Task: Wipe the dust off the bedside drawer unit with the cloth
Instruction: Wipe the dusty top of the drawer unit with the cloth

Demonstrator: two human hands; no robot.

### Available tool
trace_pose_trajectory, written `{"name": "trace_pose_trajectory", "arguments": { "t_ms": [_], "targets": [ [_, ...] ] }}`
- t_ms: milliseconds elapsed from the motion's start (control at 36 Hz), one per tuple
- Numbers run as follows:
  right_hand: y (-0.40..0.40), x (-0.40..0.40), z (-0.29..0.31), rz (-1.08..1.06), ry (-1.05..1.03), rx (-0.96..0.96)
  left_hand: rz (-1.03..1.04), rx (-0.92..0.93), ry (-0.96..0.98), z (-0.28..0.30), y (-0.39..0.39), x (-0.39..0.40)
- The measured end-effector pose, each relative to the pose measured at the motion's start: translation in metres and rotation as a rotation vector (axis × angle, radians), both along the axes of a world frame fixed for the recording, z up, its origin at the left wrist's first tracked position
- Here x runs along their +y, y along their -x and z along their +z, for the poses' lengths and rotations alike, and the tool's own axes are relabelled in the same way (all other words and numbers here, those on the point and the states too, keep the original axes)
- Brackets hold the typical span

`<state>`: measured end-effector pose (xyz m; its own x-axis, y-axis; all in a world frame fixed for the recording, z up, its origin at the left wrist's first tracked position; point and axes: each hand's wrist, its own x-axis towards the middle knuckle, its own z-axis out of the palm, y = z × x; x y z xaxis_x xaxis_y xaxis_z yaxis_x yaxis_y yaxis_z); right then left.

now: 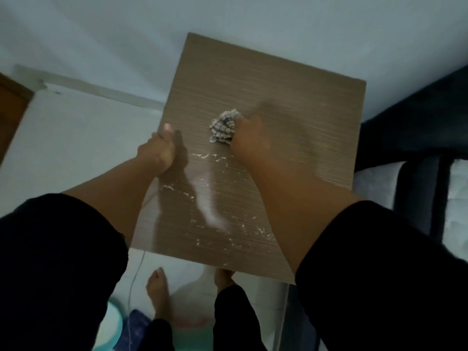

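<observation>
Head view: the camera looks straight down on the wood-grain top of the bedside drawer unit (266, 102), which stands against a pale wall (228, 16) with a dark bed (417, 127) on its right side. The right hand (249, 141) is blurred; its grip is closed on the cloth (224, 126), a bunched, checked rag pressed onto the top near the middle, slightly toward the left edge. The left hand (159, 148) rests at the left edge of the top, thumb lying on the surface and fingers curled over the side, so its grip is closed on the edge of the unit. White dust streaks (212, 219) lie on the near half of the top, between the two forearms, with scattered flecks running toward the front edge; the far half of the top looks cleaner. Both arms wear dark sleeves (63, 249) pushed up past the elbow. Below the front edge, two bare feet (158, 290) stand on a light floor (76, 148), beside a thin white cord (134, 282).
</observation>
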<state>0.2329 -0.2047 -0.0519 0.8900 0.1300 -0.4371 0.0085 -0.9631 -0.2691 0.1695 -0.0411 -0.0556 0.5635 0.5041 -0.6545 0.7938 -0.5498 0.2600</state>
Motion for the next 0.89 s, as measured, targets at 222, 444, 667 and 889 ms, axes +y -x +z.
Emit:
{"name": "trace_pose_trajectory", "arguments": {
  "t_ms": [222, 444, 667, 889],
  "targets": [
    [0.022, 0.071, 0.01, 0.182, -0.007, -0.023, 0.363, -0.104, 0.579, 0.013, 0.018, 0.048],
    [0.065, 0.116, 0.017, 0.326, -0.006, -0.063, 0.487, -0.098, 0.785, 0.013, 0.049, 0.072],
    [0.13, 0.123, 0.006, 0.47, 0.068, -0.067, 0.404, -0.052, 0.771, 0.018, 0.09, 0.085],
    [0.192, 0.118, 0.001, 0.415, 0.013, 0.03, 0.275, -0.011, 0.74, 0.02, 0.123, 0.089]
  ]
}}
